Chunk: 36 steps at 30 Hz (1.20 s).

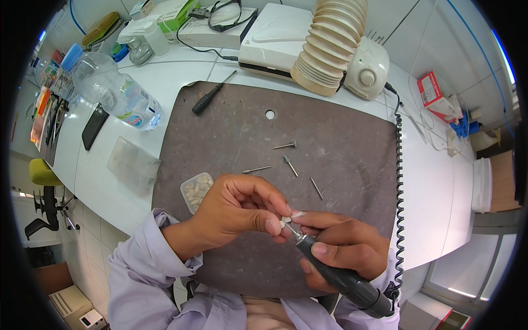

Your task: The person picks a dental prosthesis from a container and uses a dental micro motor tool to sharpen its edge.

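My left hand [234, 212] pinches a small white tooth crown [284, 221] between thumb and fingertips, above the dark brown mat [220, 132]. Wrapped in my right hand [352, 242] is a black rotary handpiece [349, 283]. Its thin metal bur [291, 228] points up and left, right at the crown; whether they touch is hard to tell. My right index finger reaches forward to the left fingertips by the crown. A small clear box [187, 197] of cream tooth-like pieces is partly behind my left hand. Farther off lie several loose burs, one a grey-headed bur [290, 165].
A black-handled screwdriver [207, 101] lies at the mat's far left. Beyond stand a ribbed suction hose [330, 49] and a white control unit [367, 69]. The handpiece's coiled cord [400, 181] runs down the right edge. Leftward are a plastic bottle [124, 91] and a phone [95, 127].
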Each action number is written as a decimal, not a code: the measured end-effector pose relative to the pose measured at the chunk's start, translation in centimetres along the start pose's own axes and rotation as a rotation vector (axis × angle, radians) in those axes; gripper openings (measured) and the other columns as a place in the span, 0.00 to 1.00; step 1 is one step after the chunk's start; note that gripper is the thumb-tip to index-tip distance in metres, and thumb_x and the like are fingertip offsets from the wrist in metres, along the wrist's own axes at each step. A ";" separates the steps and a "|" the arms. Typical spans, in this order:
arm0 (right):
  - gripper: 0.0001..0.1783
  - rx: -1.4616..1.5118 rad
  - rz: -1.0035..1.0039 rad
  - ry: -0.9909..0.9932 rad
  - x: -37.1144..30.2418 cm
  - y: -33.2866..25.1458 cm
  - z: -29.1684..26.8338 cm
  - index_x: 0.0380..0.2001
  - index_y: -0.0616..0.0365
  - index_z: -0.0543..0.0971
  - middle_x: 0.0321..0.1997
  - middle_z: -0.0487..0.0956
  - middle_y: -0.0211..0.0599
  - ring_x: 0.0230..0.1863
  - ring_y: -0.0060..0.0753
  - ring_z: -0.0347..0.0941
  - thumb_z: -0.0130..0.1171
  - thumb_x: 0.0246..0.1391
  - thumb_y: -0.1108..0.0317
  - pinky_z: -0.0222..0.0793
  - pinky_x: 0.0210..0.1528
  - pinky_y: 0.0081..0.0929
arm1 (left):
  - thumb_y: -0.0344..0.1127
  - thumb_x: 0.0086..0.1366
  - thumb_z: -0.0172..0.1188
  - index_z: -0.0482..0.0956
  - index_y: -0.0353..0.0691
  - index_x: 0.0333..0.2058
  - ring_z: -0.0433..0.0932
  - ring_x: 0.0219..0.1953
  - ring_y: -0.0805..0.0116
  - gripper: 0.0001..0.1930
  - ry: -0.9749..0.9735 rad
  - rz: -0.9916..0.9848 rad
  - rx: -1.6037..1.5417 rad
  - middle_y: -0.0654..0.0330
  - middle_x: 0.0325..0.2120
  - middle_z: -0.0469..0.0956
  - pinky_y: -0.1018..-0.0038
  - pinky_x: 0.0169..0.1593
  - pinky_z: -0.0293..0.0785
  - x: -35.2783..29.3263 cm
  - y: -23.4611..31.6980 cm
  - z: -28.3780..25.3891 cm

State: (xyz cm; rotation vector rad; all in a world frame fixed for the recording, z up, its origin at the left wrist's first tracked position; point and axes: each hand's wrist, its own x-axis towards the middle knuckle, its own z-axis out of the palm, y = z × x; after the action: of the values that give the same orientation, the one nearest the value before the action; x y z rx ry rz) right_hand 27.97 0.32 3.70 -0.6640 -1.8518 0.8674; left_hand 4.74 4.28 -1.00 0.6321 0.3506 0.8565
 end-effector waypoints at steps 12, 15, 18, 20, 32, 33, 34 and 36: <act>0.23 -0.061 -0.062 -0.061 0.3 0.4 -0.3 0.44 0.63 0.74 0.37 0.78 0.46 0.48 0.65 0.85 0.73 0.47 0.83 0.87 0.51 0.51 | 0.29 0.60 0.76 0.81 0.31 0.40 0.88 0.35 0.57 0.14 0.073 -0.038 0.043 0.46 0.36 0.85 0.66 0.39 0.89 0.0 0.2 0.5; 0.23 -0.071 -0.064 -0.053 0.2 0.4 -0.2 0.44 0.63 0.74 0.37 0.78 0.46 0.47 0.65 0.85 0.73 0.46 0.83 0.88 0.51 0.51 | 0.29 0.60 0.76 0.81 0.31 0.40 0.88 0.35 0.58 0.14 0.066 -0.036 0.048 0.46 0.36 0.85 0.66 0.40 0.88 0.0 0.3 0.5; 0.23 -0.071 -0.066 -0.060 0.3 0.4 -0.3 0.44 0.63 0.74 0.37 0.78 0.46 0.47 0.65 0.86 0.73 0.46 0.83 0.88 0.50 0.50 | 0.29 0.60 0.76 0.81 0.31 0.40 0.88 0.35 0.58 0.14 0.067 -0.038 0.049 0.46 0.36 0.85 0.66 0.40 0.88 0.0 0.2 0.4; 0.23 -0.070 -0.073 -0.073 0.4 0.5 -0.4 0.44 0.63 0.74 0.37 0.79 0.47 0.47 0.65 0.86 0.73 0.46 0.83 0.88 0.48 0.49 | 0.29 0.60 0.76 0.81 0.31 0.40 0.88 0.35 0.58 0.14 0.068 -0.038 0.055 0.46 0.36 0.85 0.66 0.40 0.88 0.0 0.2 0.4; 0.23 -0.086 -0.068 -0.076 0.5 0.3 -0.4 0.44 0.62 0.74 0.36 0.79 0.46 0.46 0.65 0.86 0.74 0.46 0.83 0.88 0.48 0.50 | 0.28 0.59 0.76 0.81 0.32 0.41 0.88 0.36 0.58 0.15 0.082 -0.036 0.058 0.46 0.36 0.85 0.66 0.39 0.88 -0.1 0.1 0.4; 0.24 -0.088 -0.071 -0.070 0.4 0.3 -0.4 0.44 0.62 0.74 0.36 0.79 0.46 0.46 0.65 0.86 0.74 0.46 0.83 0.88 0.48 0.50 | 0.28 0.59 0.76 0.81 0.32 0.41 0.88 0.35 0.58 0.15 0.083 -0.035 0.058 0.46 0.36 0.85 0.66 0.39 0.88 0.0 0.1 0.4; 0.24 -0.090 -0.073 -0.063 0.3 0.4 -0.3 0.44 0.62 0.74 0.36 0.79 0.46 0.46 0.65 0.86 0.74 0.45 0.83 0.88 0.48 0.50 | 0.28 0.59 0.76 0.81 0.32 0.41 0.88 0.35 0.58 0.14 0.085 -0.035 0.058 0.46 0.36 0.85 0.66 0.39 0.88 0.0 0.1 0.4; 0.24 -0.089 -0.076 -0.063 0.3 0.4 -0.3 0.44 0.63 0.74 0.36 0.79 0.46 0.46 0.65 0.86 0.74 0.45 0.83 0.88 0.48 0.50 | 0.28 0.59 0.76 0.81 0.31 0.41 0.88 0.35 0.58 0.14 0.078 -0.036 0.056 0.46 0.36 0.85 0.66 0.39 0.88 0.0 0.1 0.5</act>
State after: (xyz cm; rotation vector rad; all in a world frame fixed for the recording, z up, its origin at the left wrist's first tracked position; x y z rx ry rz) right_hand 28.20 0.87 3.59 -0.6231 -1.9683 0.7683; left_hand 4.90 4.15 -0.56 0.6431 0.4564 0.8403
